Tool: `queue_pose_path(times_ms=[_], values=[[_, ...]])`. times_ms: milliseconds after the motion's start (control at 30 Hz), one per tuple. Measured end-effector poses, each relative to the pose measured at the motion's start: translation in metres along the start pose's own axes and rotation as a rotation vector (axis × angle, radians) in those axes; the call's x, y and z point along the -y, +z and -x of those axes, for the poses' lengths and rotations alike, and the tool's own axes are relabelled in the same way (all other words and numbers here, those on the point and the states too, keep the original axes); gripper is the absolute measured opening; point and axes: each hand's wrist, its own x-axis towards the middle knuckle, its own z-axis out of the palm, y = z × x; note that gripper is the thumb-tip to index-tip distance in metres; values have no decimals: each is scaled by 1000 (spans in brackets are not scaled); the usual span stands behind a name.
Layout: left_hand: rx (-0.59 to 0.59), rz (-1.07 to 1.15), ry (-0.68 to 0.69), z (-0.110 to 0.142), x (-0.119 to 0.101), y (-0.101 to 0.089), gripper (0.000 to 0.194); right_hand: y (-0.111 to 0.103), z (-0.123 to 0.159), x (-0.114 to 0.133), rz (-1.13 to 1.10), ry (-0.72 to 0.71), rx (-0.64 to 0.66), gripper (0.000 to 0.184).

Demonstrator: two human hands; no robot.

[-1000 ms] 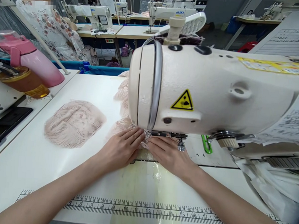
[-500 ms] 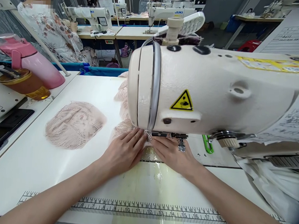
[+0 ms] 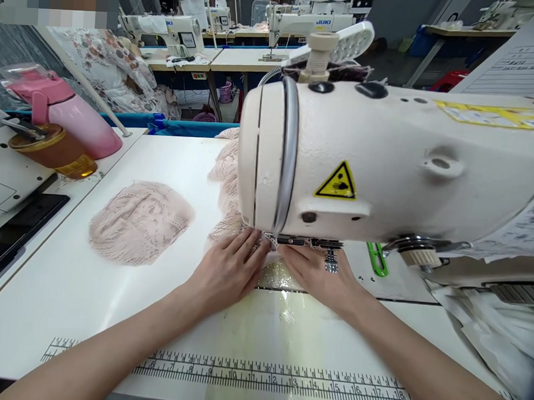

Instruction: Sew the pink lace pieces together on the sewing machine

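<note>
Pale pink lace fabric [image 3: 226, 189] lies bunched along the left side of the sewing machine head [image 3: 376, 164] and runs under it. My left hand [image 3: 230, 267] presses down on its near end, fingers close together and closed on the cloth. Beside it, my right hand [image 3: 323, 274] reaches under the machine head at the fabric's edge. Its fingertips are hidden behind the machine, so its grip cannot be made out. The needle area is also hidden. A separate pile of pink lace [image 3: 140, 223] rests on the white table [image 3: 162, 314] to the left.
A pink bottle [image 3: 78, 118], an amber cup [image 3: 55, 150] and a black phone [image 3: 21, 235] are on the left. Green thread snips [image 3: 377, 259] lie behind my right hand. White cloth [image 3: 488, 331] hangs at the right. A person in a floral top [image 3: 108, 66] is beyond the table.
The whole view has shifted slightly, so the scene sits a little further right. My hands keep nearly the same place on the lace beside the machine head.
</note>
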Motion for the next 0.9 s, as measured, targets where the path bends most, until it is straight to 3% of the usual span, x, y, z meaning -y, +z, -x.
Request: queue_pose_path(times_ms=[133, 267, 433, 533, 700, 900], values=[[-6, 14, -8, 0, 1, 0, 38, 17, -1, -2, -126, 40, -135, 30], [-64, 84, 67, 1, 3, 1, 33, 21, -6, 0, -94, 73, -238, 20], [-59, 138, 116, 2, 9, -1, 29, 2, -7, 4, 163, -75, -100, 19], [-66, 131, 107, 1, 12, -3, 25, 1, -4, 7, 248, -84, -89, 21], [-72, 134, 93, 0, 14, -2, 21, 9, -2, 10, 221, -44, -93, 28], [-75, 126, 45, -1, 12, -4, 20, 9, -10, 9, 62, -100, -67, 16]])
